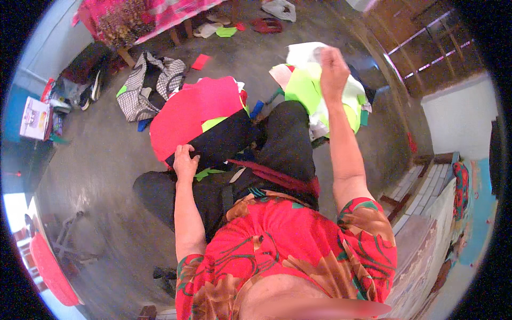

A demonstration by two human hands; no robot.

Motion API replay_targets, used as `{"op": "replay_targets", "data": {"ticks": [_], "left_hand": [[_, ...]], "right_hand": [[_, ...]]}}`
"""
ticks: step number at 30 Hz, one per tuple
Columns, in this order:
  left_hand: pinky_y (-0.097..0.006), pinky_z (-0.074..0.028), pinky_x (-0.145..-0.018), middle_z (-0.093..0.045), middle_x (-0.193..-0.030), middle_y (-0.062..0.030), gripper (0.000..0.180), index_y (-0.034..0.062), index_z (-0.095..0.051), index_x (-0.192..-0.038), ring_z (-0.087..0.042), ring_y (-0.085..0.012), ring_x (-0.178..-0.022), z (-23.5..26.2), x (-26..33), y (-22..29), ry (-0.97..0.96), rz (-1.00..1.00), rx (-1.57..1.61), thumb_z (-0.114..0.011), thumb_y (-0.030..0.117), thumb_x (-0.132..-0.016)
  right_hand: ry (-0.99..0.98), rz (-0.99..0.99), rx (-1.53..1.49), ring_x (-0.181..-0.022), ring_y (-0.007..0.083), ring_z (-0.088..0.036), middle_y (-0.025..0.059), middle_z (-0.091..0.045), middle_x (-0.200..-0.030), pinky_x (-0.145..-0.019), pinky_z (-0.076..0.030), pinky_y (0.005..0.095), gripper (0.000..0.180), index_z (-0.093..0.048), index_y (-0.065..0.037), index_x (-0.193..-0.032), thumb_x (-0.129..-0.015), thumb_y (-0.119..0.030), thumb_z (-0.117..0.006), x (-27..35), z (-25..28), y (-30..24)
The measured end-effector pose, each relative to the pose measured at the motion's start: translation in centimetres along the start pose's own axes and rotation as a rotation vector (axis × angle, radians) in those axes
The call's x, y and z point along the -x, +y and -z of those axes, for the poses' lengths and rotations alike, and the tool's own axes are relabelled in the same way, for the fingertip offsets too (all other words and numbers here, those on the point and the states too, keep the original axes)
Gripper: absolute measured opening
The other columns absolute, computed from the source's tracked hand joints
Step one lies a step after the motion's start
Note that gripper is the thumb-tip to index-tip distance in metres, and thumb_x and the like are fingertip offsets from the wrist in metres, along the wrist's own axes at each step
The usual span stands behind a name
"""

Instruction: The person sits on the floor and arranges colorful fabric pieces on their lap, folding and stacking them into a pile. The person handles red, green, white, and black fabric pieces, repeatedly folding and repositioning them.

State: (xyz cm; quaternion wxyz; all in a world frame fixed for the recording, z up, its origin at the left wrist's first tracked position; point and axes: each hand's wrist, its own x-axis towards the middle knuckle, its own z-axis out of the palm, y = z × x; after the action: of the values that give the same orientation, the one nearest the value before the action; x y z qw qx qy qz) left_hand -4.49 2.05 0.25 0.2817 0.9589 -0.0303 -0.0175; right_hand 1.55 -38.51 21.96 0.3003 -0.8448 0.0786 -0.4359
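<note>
My left hand [185,163] rests at the near edge of a cloth pile, its fingers curled and closed on a black piece of cloth [226,140]. Above the black piece lies a large pinkish-red piece of cloth [196,111], and a neon yellow strip [214,123] shows between the two. My right hand [334,68] is raised over a second pile, its fingers bent together and slightly blurred; whatever they hold is hidden. Under and beside it lie a white piece of cloth [304,53] and a neon yellow piece [302,88].
Black-and-white checked cloth [137,96] and a small red scrap [201,62] lie on the floor [101,176] farther out. Shoes [95,88] stand at the left. A pink-covered bed or table [160,18] is at the far side. A red chair [50,269] stands near left.
</note>
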Motion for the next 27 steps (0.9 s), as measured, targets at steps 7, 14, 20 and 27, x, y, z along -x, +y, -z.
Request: {"op": "replay_targets", "data": {"ticks": [7,14,20,27], "left_hand": [[-0.043,-0.045,-0.081,-0.052,-0.1,-0.0105,0.033,0.0089,-0.054,-0.095,-0.052,-0.0327,-0.101,0.3,0.3,0.7,0.01,-0.032,-0.04,-0.074,0.01,-0.069],[-0.041,-0.044,-0.089,-0.053,-0.11,-0.0139,0.053,0.0075,-0.053,-0.11,-0.051,-0.0339,-0.108,1.4,0.5,3.0,0.166,-0.172,0.071,-0.078,0.017,-0.064],[-0.044,-0.037,-0.098,-0.053,-0.121,-0.0155,0.072,0.0058,-0.054,-0.117,-0.05,-0.0334,-0.114,3.8,2.9,13.3,0.061,-0.512,0.255,-0.084,0.02,-0.053],[-0.033,-0.047,-0.078,-0.064,-0.087,-0.0095,0.027,0.0062,-0.06,-0.097,-0.062,-0.02,-0.088,1.8,3.7,13.7,0.058,-0.348,0.547,-0.065,-0.003,-0.072]], "right_hand": [[-0.306,0.136,-0.212,-0.069,0.0261,-0.063,0.0108,-0.063,-0.079,-0.062,-0.049,0.0321,0.008,-0.065,-0.005,-0.089,-0.083,-0.011,-0.066,11.0,-1.2,-4.5],[-0.469,0.176,-0.298,-0.063,0.0268,-0.06,0.0085,-0.06,-0.072,-0.054,-0.048,0.034,0.008,-0.066,-0.007,-0.085,-0.082,-0.014,-0.067,17.5,-2.3,-5.3],[-0.605,0.257,-0.35,-0.06,0.0255,-0.06,0.0062,-0.057,-0.07,-0.052,-0.048,0.0364,0.007,-0.065,-0.011,-0.085,-0.081,-0.017,-0.066,19.4,-1.8,-6.0],[-0.659,0.377,-0.413,-0.062,0.025,-0.06,0.0052,-0.057,-0.072,-0.054,-0.049,0.0355,0.015,-0.064,-0.011,-0.09,-0.076,-0.012,-0.068,17.3,-0.5,-7.8]]}}
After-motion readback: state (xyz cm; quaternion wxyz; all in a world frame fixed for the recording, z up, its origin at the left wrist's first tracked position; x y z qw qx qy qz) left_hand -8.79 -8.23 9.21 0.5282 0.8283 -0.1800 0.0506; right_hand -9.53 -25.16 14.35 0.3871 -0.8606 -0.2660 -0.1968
